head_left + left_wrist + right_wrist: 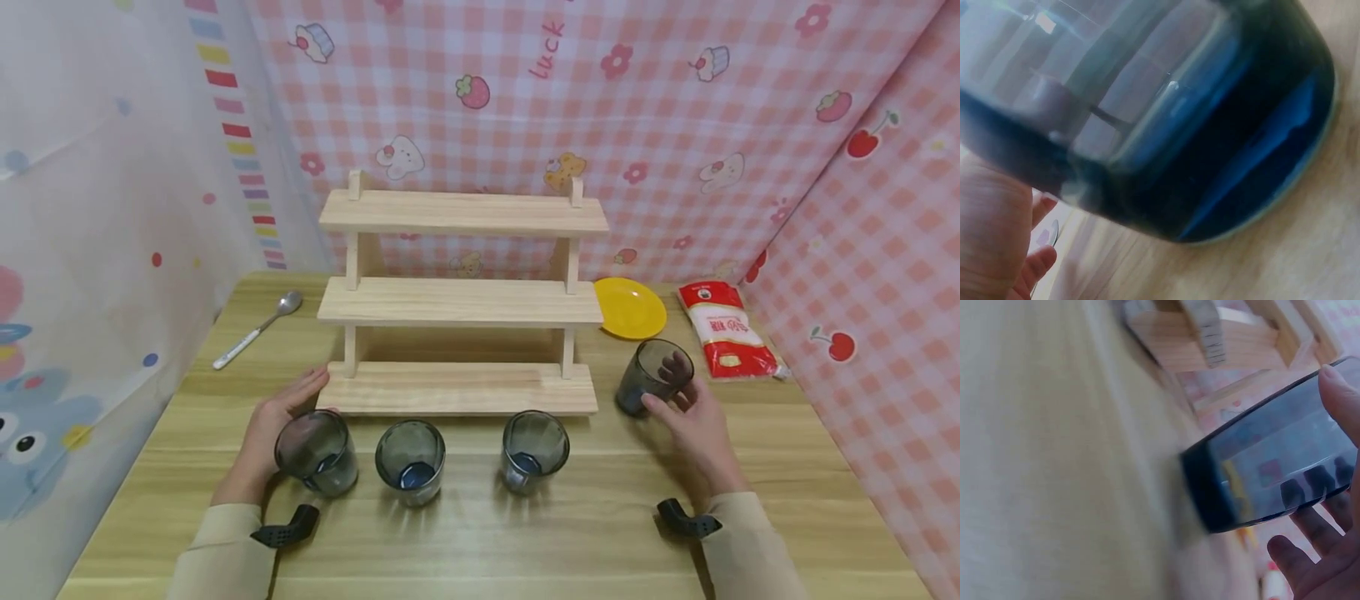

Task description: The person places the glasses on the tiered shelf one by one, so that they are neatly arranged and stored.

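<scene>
My right hand (703, 429) grips a smoky grey drinking glass (641, 387) to the right of the wooden shelf. In the right wrist view the thumb lies on one side of this glass (1272, 459) and fingers show through its far wall. Fingers of my left hand (261, 427) reach the left end of the shelf's bottom board (465, 390); whether they press on it is hard to tell. Beside that hand stands another glass (318, 458), which fills much of the left wrist view. Two more glasses, a middle-left one (411, 467) and a middle-right one (534, 454), stand before the shelf.
The three-tier wooden shelf (457, 300) stands at the table's back middle. Left of it lies a spoon (258, 329). A yellow plate (633, 308) and a red-and-white packet (727, 329) lie at the back right. Patterned cloths hang behind and at both sides.
</scene>
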